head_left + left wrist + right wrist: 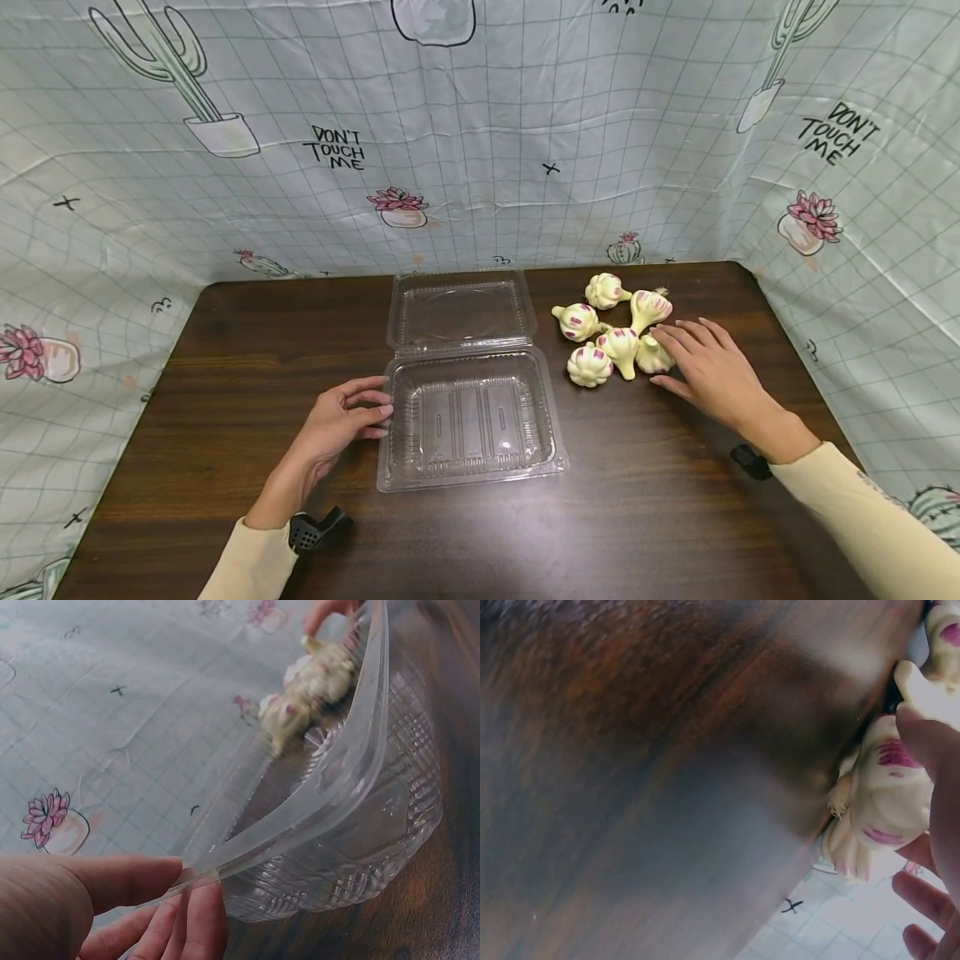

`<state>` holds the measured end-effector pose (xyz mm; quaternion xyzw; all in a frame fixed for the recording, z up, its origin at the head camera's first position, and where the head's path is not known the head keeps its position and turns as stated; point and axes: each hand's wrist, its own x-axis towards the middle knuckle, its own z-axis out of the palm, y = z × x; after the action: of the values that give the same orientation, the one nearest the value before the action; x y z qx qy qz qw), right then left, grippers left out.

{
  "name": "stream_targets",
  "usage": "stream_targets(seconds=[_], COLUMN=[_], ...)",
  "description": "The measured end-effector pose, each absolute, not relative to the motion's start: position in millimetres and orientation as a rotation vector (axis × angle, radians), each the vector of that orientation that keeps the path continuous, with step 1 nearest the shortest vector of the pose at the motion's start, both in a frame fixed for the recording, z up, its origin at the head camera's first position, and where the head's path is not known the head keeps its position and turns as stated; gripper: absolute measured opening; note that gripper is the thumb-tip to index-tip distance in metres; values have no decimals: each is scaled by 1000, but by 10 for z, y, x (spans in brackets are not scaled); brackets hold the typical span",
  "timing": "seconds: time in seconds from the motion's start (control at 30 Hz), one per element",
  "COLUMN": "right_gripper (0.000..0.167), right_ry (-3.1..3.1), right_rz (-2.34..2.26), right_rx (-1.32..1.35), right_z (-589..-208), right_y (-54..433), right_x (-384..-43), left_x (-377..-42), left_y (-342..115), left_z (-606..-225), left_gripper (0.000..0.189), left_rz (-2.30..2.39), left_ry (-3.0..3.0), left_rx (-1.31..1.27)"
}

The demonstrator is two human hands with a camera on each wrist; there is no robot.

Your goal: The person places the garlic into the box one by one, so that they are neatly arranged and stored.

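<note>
A clear plastic clamshell container (555, 417) lies with its lid (397, 333) folded back flat. My left hand (345, 423) pinches the container's left rim, thumb above and fingers below, as the left wrist view shows. Several white garlic bulbs with purple patches cluster to the right of the container. My right hand (712, 375) is at the rightmost garlic bulb (654, 357), its fingers extended and spread. In the right wrist view the thumb (930, 742) overlaps that garlic bulb (892, 795), with the other fingers on its far side.
The dark wooden table (247, 367) has a cloth (480, 150) with cactus prints and grid lines hanging behind it and on both sides. Another garlic bulb (589, 367) lies just right of the container. Each wrist carries a black camera mount (318, 531).
</note>
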<state>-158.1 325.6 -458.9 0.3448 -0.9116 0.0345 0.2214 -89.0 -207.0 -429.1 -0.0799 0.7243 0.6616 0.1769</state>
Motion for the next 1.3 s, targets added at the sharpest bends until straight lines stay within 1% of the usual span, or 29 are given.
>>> stream_targets(seconds=[0.1, 0.3, 0.5, 0.8, 1.03, 1.3], right_gripper=[83, 82, 84, 88, 80, 73], right_ry=[-2492, -2481, -2477, -2451, -2369, -2286], right_rz=[110, 127, 137, 159, 189, 219], right_rx=[963, 968, 949, 890, 910, 1008], right_z=[-4577, -4570, -4539, -4384, -4200, -4031], right_y=[3244, 3254, 3286, 3256, 3128, 2872], right_x=[-1586, -1592, -1577, -1505, -1479, -1438], left_x=[-886, -874, -860, -852, -858, -853], left_y=[-2067, -2048, -2046, -2041, -2043, -2039], left_z=[-4288, -4290, -4306, -4334, -4337, -4342], left_gripper=[55, 55, 55, 56, 56, 55], left_rz=[1873, 1884, 1879, 1896, 1910, 1905], left_ry=[2049, 2034, 2048, 2048, 2043, 2047], left_rx=[-223, -228, -230, -224, -210, -216])
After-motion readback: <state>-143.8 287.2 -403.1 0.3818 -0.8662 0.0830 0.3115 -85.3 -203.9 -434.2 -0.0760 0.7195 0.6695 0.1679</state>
